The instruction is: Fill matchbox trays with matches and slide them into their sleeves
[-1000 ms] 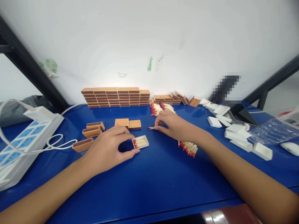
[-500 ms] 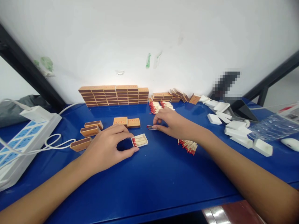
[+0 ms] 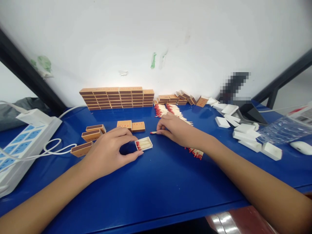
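My left hand [image 3: 110,149] rests on the blue table [image 3: 156,191], thumb and forefinger closed on a small white tray [image 3: 143,143] filled with red-tipped matches. My right hand [image 3: 176,130] lies just right of it, its fingers pinching a few matches [image 3: 153,132] whose red heads point left. Loose matches [image 3: 196,152] lie under my right wrist, and a bigger heap of matches [image 3: 168,110] sits behind that hand.
Stacked brown matchboxes [image 3: 117,97] line the wall. Two closed boxes [image 3: 131,125] and three empty sleeves [image 3: 90,138] lie left of centre. White trays [image 3: 243,130] are scattered right, beside a plastic bag [image 3: 285,130]. A white power strip [image 3: 21,146] with its cable sits far left.
My right hand has drawn the pinched matches slightly toward the tray. My left hand keeps its hold on the tray. The view has shifted a little.
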A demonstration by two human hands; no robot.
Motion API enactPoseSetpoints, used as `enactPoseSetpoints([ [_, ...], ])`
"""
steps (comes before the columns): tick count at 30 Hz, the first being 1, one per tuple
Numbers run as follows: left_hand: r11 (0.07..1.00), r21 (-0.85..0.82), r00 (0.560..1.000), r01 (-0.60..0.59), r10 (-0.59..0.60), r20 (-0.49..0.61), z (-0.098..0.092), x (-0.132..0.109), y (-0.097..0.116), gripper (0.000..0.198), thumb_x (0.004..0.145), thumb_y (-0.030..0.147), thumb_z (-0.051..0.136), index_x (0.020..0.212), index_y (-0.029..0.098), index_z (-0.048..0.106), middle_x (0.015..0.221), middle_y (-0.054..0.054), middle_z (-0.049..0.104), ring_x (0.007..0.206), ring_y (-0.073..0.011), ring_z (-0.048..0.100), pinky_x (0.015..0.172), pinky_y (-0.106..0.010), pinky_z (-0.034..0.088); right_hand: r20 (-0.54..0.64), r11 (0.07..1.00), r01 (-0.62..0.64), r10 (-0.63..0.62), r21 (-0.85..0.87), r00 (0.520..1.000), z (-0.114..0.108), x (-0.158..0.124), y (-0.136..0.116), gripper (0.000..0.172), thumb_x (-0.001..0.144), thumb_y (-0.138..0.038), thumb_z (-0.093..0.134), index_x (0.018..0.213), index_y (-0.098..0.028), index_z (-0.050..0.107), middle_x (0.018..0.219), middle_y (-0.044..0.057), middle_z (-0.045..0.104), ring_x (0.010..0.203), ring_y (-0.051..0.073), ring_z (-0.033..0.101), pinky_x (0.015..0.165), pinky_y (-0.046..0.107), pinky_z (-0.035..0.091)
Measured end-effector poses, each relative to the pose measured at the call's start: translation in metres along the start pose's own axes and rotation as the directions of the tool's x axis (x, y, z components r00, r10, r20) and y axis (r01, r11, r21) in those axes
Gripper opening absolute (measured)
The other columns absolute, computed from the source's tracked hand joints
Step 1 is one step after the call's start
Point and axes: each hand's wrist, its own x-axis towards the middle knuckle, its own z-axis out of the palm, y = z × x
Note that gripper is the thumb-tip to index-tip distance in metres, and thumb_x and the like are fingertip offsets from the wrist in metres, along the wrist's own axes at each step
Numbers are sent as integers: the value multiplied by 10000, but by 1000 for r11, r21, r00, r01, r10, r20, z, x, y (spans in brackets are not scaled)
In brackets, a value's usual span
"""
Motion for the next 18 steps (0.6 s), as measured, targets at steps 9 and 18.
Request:
enactPoseSetpoints([
  [9, 1000, 18, 1000, -1, 1, 0, 0, 0, -3, 214, 944, 391, 782, 1058, 209, 783, 1042, -52, 749, 976, -229, 728, 883, -384, 607, -58, 999, 47, -47, 0, 997, -7, -5, -20, 114, 1049, -242, 600, 963, -192, 654, 1042, 112, 681, 1030, 271, 570, 927, 421, 458],
  [18, 1000, 0, 999, 23, -23, 24, 1, 1, -3, 215, 934, 403, 792, 1041, 217, 788, 1025, -56, 751, 955, -231, 722, 875, -379, 611, -77, 995, 100, -99, 7, 992, -7, -7, -33, 114, 1052, -255, 610, 966, -202, 663, 1033, 101, 690, 1008, 271, 585, 919, 422, 464],
])
